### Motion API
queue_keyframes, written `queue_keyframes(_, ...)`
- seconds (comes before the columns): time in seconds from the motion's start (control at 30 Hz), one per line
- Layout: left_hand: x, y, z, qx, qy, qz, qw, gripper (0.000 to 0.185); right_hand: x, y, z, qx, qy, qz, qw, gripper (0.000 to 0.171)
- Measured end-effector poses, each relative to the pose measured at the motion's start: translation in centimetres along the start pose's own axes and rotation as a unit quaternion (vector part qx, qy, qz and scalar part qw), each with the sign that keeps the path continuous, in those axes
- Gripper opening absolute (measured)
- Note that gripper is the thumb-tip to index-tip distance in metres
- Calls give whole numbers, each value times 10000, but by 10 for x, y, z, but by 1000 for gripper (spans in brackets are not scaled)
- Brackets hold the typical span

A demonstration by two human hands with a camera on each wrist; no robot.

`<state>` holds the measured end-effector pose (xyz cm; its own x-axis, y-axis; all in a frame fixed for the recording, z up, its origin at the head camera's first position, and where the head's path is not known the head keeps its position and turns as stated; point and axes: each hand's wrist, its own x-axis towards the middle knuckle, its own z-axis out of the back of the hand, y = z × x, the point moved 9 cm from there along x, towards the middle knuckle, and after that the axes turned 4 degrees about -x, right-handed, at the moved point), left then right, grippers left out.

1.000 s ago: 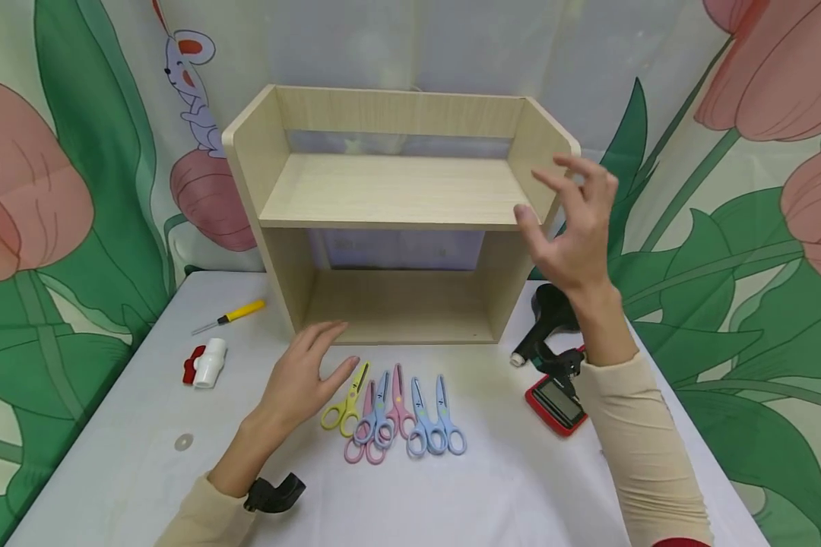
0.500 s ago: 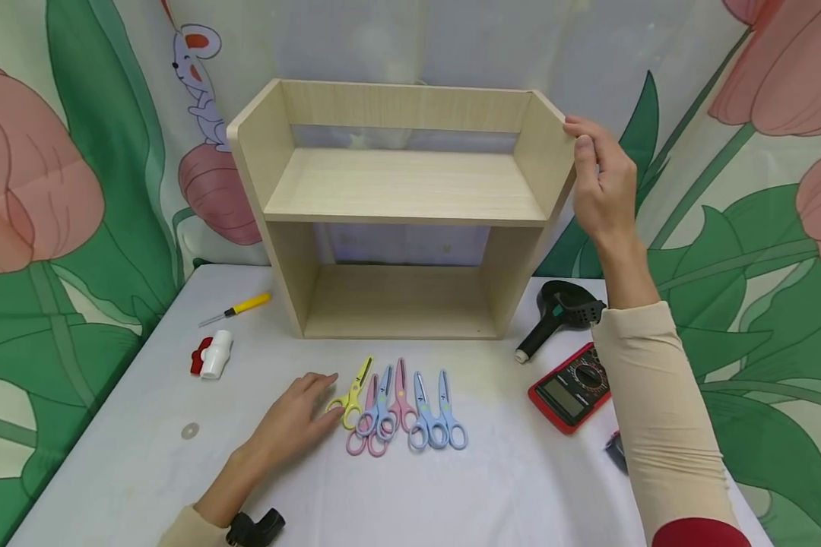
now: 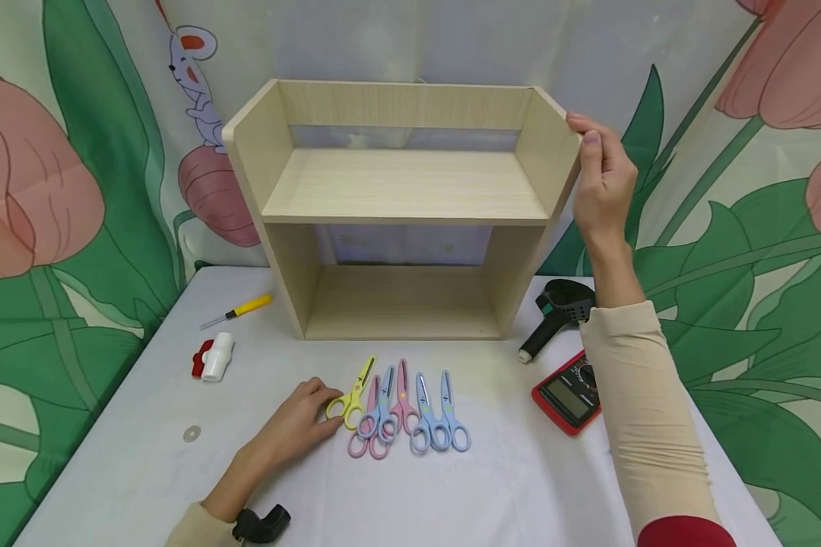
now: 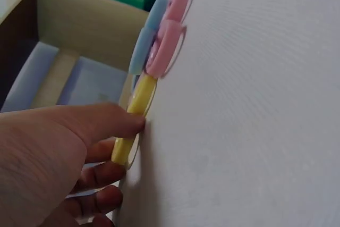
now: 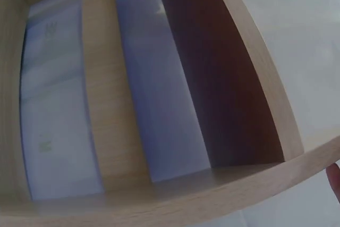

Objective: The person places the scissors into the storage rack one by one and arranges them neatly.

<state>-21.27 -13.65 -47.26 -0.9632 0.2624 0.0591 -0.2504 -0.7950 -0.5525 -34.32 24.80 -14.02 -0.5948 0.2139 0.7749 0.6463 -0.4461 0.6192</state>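
Note:
A light wooden two-tier shelf (image 3: pixel 404 186) stands at the back of the white table (image 3: pixel 506 494). My right hand (image 3: pixel 598 171) grips the top front corner of its right side panel, thumb on the front edge. The right wrist view looks into the shelf (image 5: pixel 111 104), with a fingertip (image 5: pixel 334 180) at the frame's edge. Several small scissors lie in a row before the shelf. My left hand (image 3: pixel 301 422) pinches the handle of the leftmost pair, the yellow scissors (image 3: pixel 356 387). In the left wrist view my thumb (image 4: pixel 127 123) presses on the yellow scissors (image 4: pixel 135 99), fingers curled beneath.
Pink scissors (image 3: pixel 402 395) and blue scissors (image 3: pixel 445 418) lie right of the yellow pair. A yellow-handled screwdriver (image 3: pixel 242 309), a white and red valve (image 3: pixel 212 358) and a small disc (image 3: pixel 191 434) lie at left. A black tool (image 3: pixel 554 311) and red multimeter (image 3: pixel 566 393) sit at right.
My right hand rose from in front of the shelf to its top right corner and took hold. My left hand drew back from the shelf's base to the yellow scissors.

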Motion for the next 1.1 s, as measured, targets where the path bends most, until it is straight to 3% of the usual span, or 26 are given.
queue_keyframes(0.17, 3, 5, -3, -183, 12, 237, 9996, 36, 0, -4, 0, 25, -143, 5, 9999, 30)
queue_keyframes(0.3, 2, 8, -2, -356, -125, 170, 9991, 36, -1, -5, -1, 41, -235, 73, 9997, 30)
queue_keyframes(0.43, -1, 5, 7, -539, -528, -148, 9970, 37, -4, 1, -1, 43, -305, 317, 9990, 30)
queue_keyframes(0.53, -5, -7, 21, -581, -971, -652, 9914, 37, -7, 8, -1, 62, -359, 494, 9981, 30)
queue_keyframes(0.67, -9, -40, 47, -534, -1443, -1440, 9775, 38, -10, 17, 0, -12, -411, 626, 9972, 31)
queue_keyframes(0.8, -5, -82, 79, -558, -1554, -1793, 9698, 38, -11, 21, 1, -50, -506, 660, 9965, 32)
queue_keyframes(0.97, 14, -137, 127, -795, -1764, -2162, 9570, 36, -11, 15, 1, 114, -663, 352, 9971, 30)
queue_keyframes(1.1, 39, -176, 162, -888, -2043, -2341, 9463, 33, -11, 14, -1, 147, -737, 340, 9966, 30)
